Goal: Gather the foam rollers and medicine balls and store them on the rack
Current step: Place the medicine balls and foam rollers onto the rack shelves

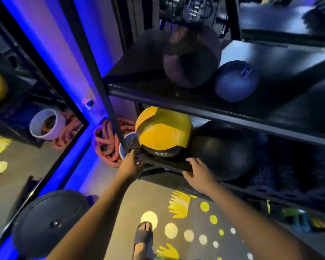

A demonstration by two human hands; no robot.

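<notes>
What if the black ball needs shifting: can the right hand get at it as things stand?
Probably yes. The right hand is at the shelf edge right beside the black ball, with nothing between them, and the ball's front is open.

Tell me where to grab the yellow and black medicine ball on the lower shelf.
I'd cup both palms on the left and right flanks of the yellow and black medicine ball, coming from the lower shelf's open front. It is round with no handle, and the upper shelf sits close above it.
</notes>
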